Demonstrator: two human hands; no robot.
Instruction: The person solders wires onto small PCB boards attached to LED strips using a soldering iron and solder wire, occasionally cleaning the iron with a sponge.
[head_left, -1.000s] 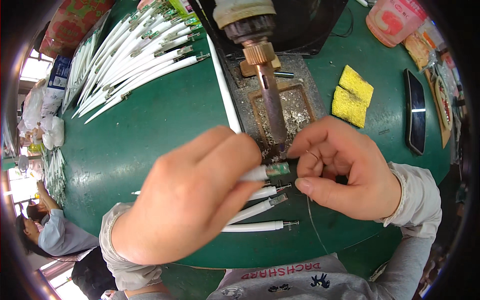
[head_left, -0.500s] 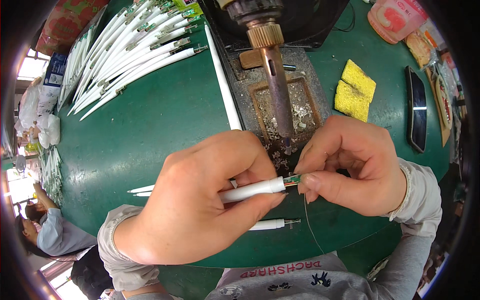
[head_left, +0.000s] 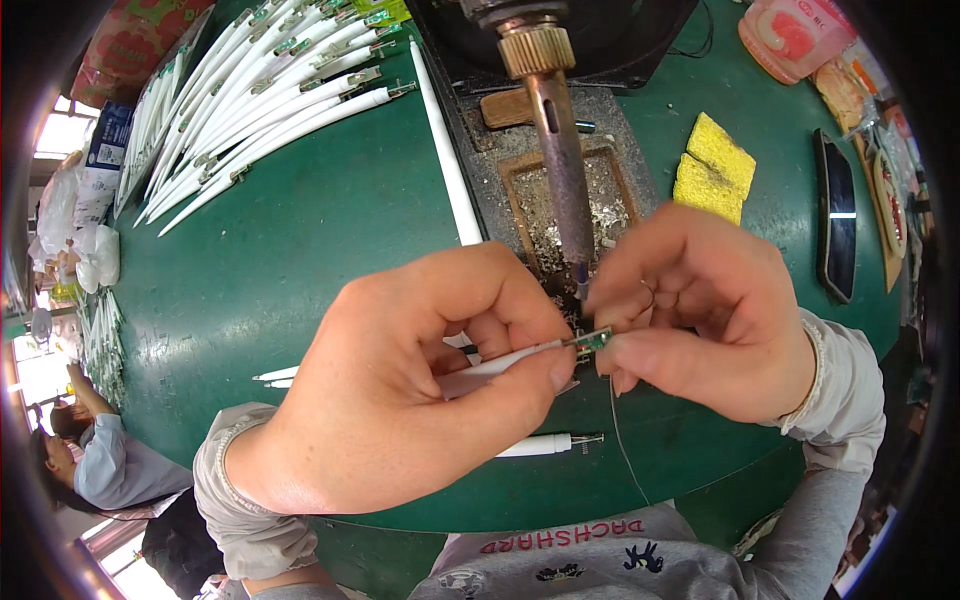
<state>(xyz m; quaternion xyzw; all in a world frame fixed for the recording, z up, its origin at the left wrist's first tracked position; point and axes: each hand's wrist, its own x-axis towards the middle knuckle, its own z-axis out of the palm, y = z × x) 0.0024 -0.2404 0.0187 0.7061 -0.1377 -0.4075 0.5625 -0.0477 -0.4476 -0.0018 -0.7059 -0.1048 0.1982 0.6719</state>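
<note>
Pinching thin wire [head_left: 619, 437] in right hand [head_left: 715, 325], held white pen [head_left: 492, 369] in left hand [head_left: 400, 380], with green circuit board [head_left: 598, 341] between both.

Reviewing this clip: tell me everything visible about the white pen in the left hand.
The white pen has a smooth, plastic-looking barrel; thin metal parts and a small green circuit board stick out at its right end. It slants slightly up to the right in the picture. The left hand pinches the barrel between thumb and fingers, its grip hiding much of it. The right hand is at the board; whether it touches is unclear. The pen is off the table.
</note>
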